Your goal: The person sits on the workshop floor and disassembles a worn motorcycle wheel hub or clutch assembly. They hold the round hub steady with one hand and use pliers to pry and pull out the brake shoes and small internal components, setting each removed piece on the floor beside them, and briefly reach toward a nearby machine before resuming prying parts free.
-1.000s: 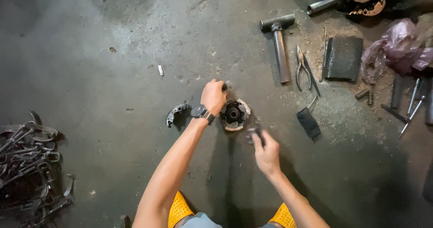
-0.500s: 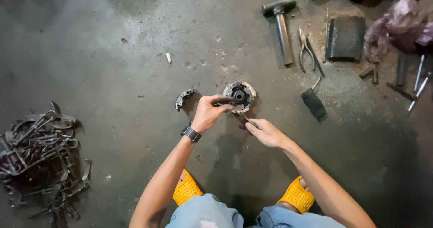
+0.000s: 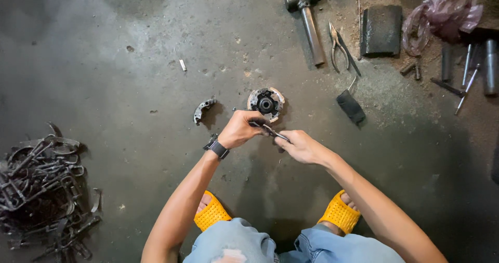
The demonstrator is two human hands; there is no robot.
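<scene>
A round metal clutch-like part (image 3: pixel 266 102) with a dark hub lies on the concrete floor just beyond my hands. My left hand (image 3: pixel 240 130), with a black watch on the wrist, and my right hand (image 3: pixel 299 145) meet over a thin dark metal tool (image 3: pixel 270 131), each gripping one end of it. The tool's tip sits at the near edge of the round part. A curved metal shoe piece (image 3: pixel 202 109) lies loose to the left of the round part.
A hammer (image 3: pixel 307 14), pliers (image 3: pixel 339 47), a dark block (image 3: pixel 381 30), a black-handled tool (image 3: pixel 350 106), a plastic bag (image 3: pixel 442 14) and metal rods (image 3: pixel 468 70) lie at the far right. A pile of scrap metal pieces (image 3: pixel 44 185) sits at the left.
My left hand came off the round part and drew back toward me. Both hands now meet on the thin tool in front of the part. The view has tilted downward.
</scene>
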